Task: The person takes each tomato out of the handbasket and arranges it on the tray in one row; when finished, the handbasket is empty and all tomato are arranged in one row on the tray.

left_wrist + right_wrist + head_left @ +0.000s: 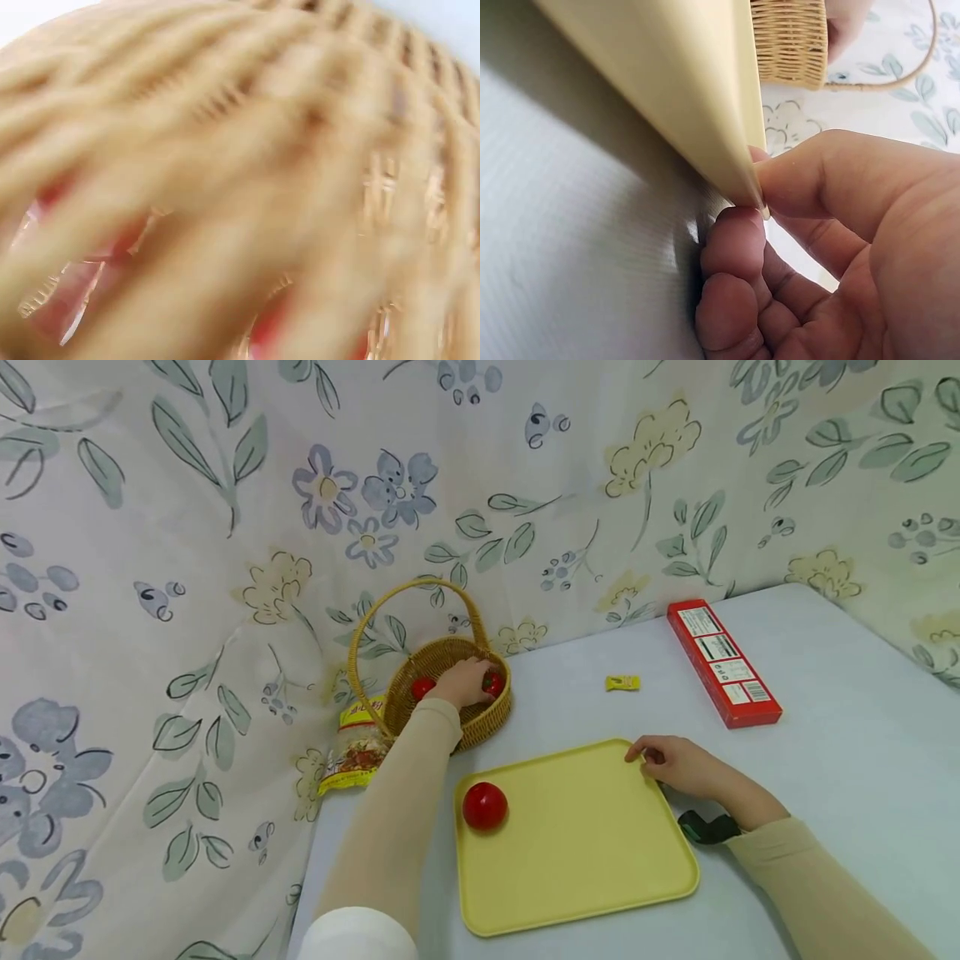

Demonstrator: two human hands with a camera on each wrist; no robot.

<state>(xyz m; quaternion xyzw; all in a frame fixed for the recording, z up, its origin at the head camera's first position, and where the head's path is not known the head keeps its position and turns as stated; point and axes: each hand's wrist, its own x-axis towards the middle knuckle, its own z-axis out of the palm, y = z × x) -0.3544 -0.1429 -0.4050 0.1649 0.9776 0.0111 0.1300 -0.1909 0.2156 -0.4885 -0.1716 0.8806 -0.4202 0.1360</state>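
Note:
My left hand (463, 683) is inside the wicker basket (486, 720), its fingers curled at a red tomato (493, 684) by the right wall. Another red tomato (423, 687) lies left of that hand in the basket. Blurred basket weave (225, 150) fills the left wrist view, with red showing through the gaps. My right hand (684, 765) pinches the far right corner of a yellow tray (577, 843). In the right wrist view, thumb and fingers (735, 244) grip the tray rim (735, 150). A glossy red tomato (485, 807) sits on the tray's left side.
Beside the basket leans a yellow-edged food packet (354, 747). A long red box (723, 664) lies at the back right, and a small yellow packet (622, 682) is left of it. A floral curtain (375, 510) hangs behind the white table (847, 752).

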